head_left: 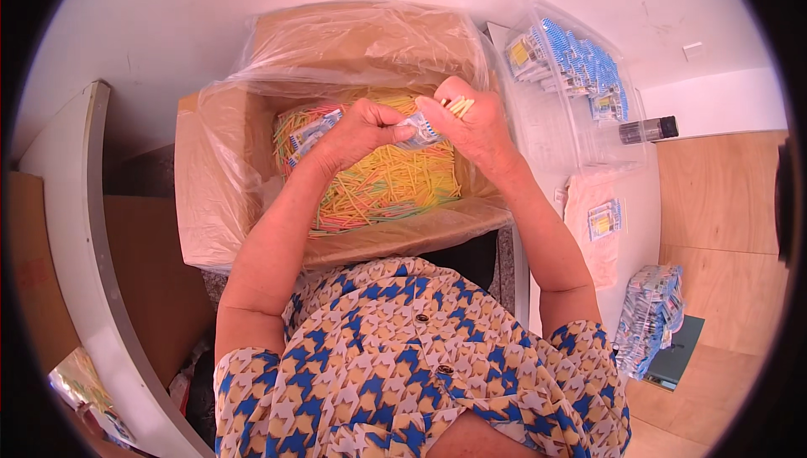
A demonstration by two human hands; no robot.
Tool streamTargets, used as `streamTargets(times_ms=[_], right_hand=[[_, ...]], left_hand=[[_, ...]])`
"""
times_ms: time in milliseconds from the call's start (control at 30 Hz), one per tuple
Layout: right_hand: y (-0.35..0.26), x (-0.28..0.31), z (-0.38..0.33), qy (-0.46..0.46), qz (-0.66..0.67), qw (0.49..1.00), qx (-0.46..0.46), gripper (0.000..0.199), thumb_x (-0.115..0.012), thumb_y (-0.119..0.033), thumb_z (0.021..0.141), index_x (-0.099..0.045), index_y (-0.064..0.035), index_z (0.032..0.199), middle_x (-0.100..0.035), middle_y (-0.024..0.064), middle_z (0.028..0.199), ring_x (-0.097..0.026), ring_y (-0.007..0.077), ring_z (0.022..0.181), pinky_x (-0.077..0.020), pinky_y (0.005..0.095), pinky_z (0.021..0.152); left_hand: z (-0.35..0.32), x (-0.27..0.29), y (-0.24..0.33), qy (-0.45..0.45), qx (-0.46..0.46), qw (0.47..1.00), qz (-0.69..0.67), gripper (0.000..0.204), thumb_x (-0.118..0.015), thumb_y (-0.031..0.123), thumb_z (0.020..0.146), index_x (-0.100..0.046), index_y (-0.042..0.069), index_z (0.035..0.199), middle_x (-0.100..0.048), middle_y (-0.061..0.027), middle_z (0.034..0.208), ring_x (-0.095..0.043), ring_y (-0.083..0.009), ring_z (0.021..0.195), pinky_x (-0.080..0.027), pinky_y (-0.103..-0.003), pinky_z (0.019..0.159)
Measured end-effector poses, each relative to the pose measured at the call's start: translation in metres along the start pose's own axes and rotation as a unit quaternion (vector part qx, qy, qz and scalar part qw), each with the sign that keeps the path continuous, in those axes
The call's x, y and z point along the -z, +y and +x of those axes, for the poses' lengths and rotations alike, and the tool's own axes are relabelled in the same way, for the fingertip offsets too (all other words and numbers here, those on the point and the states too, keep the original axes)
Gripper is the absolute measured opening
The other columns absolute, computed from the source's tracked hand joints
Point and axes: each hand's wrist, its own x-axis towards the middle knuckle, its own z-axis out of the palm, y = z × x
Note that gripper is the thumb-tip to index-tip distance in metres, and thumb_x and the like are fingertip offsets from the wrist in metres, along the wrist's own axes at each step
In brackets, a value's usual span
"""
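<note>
At the frame's upper centre, your left hand (355, 137) is pinching a clear, blue-striped plastic packet (418, 133), likely light, slippery, best held by its edge, while your curled right hand (476, 128) is clasping slim pale-yellow sticks (459, 107) above a brown cardboard box (212, 197).

The right hand (477, 126) hides part of the sticks (460, 106), and the left hand (357, 134) covers some of the bag (419, 135).

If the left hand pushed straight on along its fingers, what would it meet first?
Past the clear packet in its grip, the left hand would probably meet the right hand first, though depth is hard to judge here.
</note>
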Motion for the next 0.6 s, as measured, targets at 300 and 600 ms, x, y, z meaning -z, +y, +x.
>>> streamTargets(times_ms=[300, 600], right_hand=[[-0.004, 0.007, -0.004, -0.005, 0.082, 0.996, -0.022, 0.014, -0.068, -0.011, 0.082, -0.059, -0.0014, 0.086, -0.053, -0.0014, 0.067, -0.047, 0.0048, 0.061, -0.0377, 0.0207, 0.053], [-0.007, -0.001, 0.000, 0.046, 0.075, 0.996, -0.009, 0.018, -0.064, -0.002, 0.082, -0.065, -0.0018, 0.100, -0.057, 0.0017, 0.090, -0.050, 0.0056, 0.077, -0.0416, 0.0208, 0.063]], left_hand=[[-0.001, -0.005, 0.001, 0.018, -0.051, 0.994, -0.093, 0.022, -0.061, 0.016, 0.089, -0.068, 0.001, 0.104, -0.067, 0.0004, 0.090, -0.055, -0.0047, 0.083, -0.046, -0.023, 0.078], [0.002, 0.000, -0.004, 0.031, -0.058, 0.997, -0.028, 0.022, -0.061, 0.016, 0.089, -0.068, 0.000, 0.103, -0.066, 0.0018, 0.088, -0.053, -0.0039, 0.082, -0.046, -0.022, 0.075]])
